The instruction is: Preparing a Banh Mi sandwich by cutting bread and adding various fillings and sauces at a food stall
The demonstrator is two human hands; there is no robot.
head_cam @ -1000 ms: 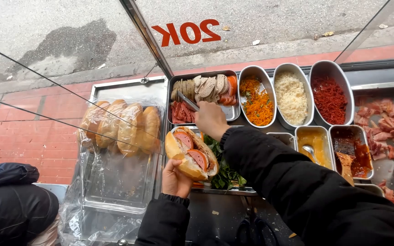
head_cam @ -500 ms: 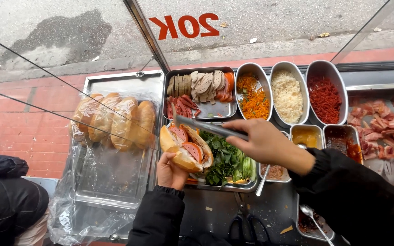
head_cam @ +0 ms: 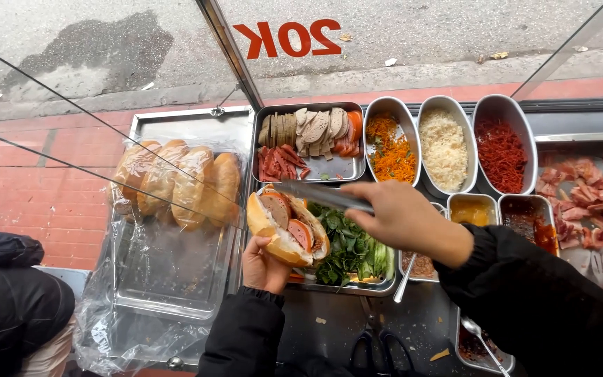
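My left hand (head_cam: 265, 264) holds an open bread roll sandwich (head_cam: 285, 225) from below; sliced sausage and pink meat lie inside it. My right hand (head_cam: 400, 218) grips metal tongs (head_cam: 321, 195), whose tips rest at the top of the sandwich filling. Just behind the sandwich stands a steel tray of sliced meats (head_cam: 312, 142). A tray of green herbs (head_cam: 350, 253) lies under my right hand.
Several bread rolls (head_cam: 176, 180) sit in clear plastic on a steel tray at the left. Oval tubs hold shredded carrot (head_cam: 391, 146), pale shreds (head_cam: 444, 146) and red shreds (head_cam: 501, 148). Sauce tubs (head_cam: 525, 220) and sliced pink meat (head_cam: 591, 192) are at the right. A dark-clothed person (head_cam: 8, 307) is at lower left.
My right hand drew back from the sliced-meat tray with the tongs and brought them to the sandwich. My left hand kept holding the sandwich, now with more filling inside.
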